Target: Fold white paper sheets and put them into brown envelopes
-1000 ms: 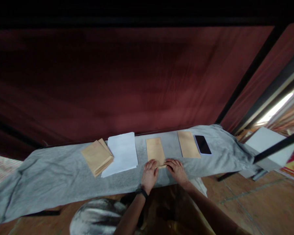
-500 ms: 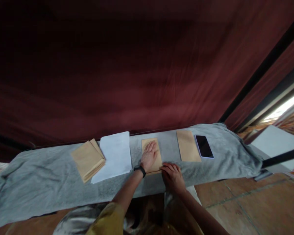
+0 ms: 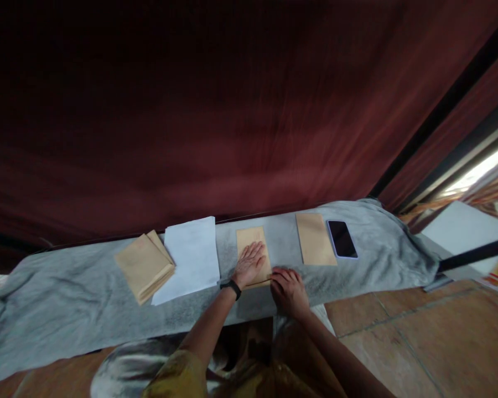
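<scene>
A person's left hand (image 3: 250, 262) lies spread and flat on a brown envelope (image 3: 248, 236), palm down and clasping nothing, while the right hand (image 3: 289, 290) rests with bent fingers at the envelope's near right corner; whether those fingers pinch the paper or only press on it, one cannot tell. The envelope sits directly beneath the left palm, its far end showing beyond the fingertips, on a counter (image 3: 74, 298) draped in gray cloth. A narrow strip along the near edge, just left of the right fingers, appears folded.

Left of the left hand lie white sheets (image 3: 193, 257), and farther left a stack of brown envelopes (image 3: 143, 265). Ahead of the right hand and to its right, a second brown envelope (image 3: 315, 240) lies just beside a phone (image 3: 342, 239).

Flattening of this kind looks best done with the left palm bearing down evenly, so the envelope does not slide, and the right fingers holding the corner square. The cloth probably gives underneath, so a crease would want firm, steady pressure from one end to the other; a hurried, slanting push could wrinkle the paper or set the strip crooked.
</scene>
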`<action>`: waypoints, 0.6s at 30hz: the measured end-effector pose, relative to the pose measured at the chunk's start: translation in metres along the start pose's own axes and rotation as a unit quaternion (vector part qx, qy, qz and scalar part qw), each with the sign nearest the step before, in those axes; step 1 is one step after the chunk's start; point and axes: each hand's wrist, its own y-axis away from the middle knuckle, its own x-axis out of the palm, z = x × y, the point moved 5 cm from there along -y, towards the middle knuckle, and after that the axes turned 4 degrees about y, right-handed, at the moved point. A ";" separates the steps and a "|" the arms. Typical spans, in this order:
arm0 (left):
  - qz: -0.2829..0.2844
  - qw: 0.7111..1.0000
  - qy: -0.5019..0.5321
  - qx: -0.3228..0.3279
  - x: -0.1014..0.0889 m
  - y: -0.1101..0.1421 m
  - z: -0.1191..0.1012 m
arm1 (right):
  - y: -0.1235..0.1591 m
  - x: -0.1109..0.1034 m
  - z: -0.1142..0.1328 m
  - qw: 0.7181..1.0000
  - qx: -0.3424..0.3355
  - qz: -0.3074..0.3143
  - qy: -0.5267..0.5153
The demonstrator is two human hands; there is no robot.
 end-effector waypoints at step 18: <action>-0.139 0.983 0.114 -0.034 0.000 0.093 -0.020 | 0.008 0.002 0.020 0.999 -0.026 -0.042 0.005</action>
